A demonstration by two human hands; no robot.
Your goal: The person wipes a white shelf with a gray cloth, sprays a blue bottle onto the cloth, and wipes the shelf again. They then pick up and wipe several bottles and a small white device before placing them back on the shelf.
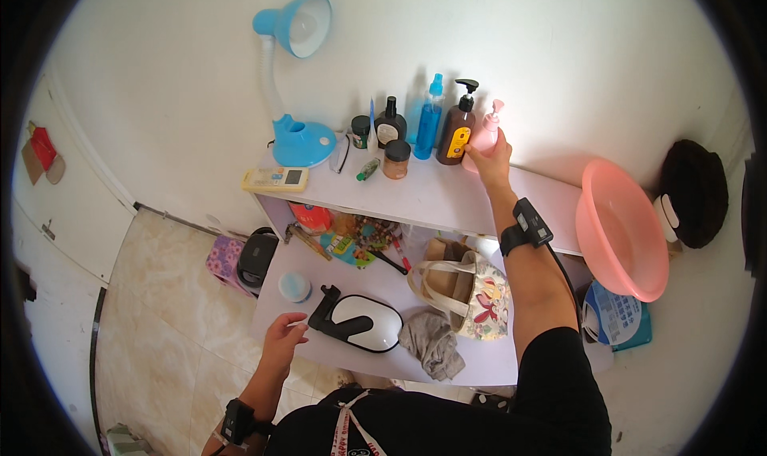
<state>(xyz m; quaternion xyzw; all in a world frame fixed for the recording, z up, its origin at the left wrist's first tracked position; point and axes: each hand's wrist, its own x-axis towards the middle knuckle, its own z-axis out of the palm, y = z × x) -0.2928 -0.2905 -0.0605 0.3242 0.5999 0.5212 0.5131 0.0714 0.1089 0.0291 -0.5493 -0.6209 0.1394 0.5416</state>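
My right hand [492,161] is closed around the body of a pink pump bottle [488,134] on the upper shelf [443,189]. Directly left of it stands a brown pump bottle [456,134] with a yellow label, and then a clear spray bottle of blue liquid [428,123]. A dark bottle [390,123] and an orange-brown jar [396,159] are farther left. My left hand [289,339] holds nothing, its fingers apart and slightly curled, beside a black-framed mirror [374,324] on the lower surface. A crumpled grey cloth [432,345] touches the mirror's right side.
A blue desk lamp [304,141] and a remote control [275,180] occupy the shelf's left end. A pink basin [623,234] leans at the right. Below are a floral handbag [488,300], a round container [294,286] and assorted small items. A black speaker [256,261] is at the left.
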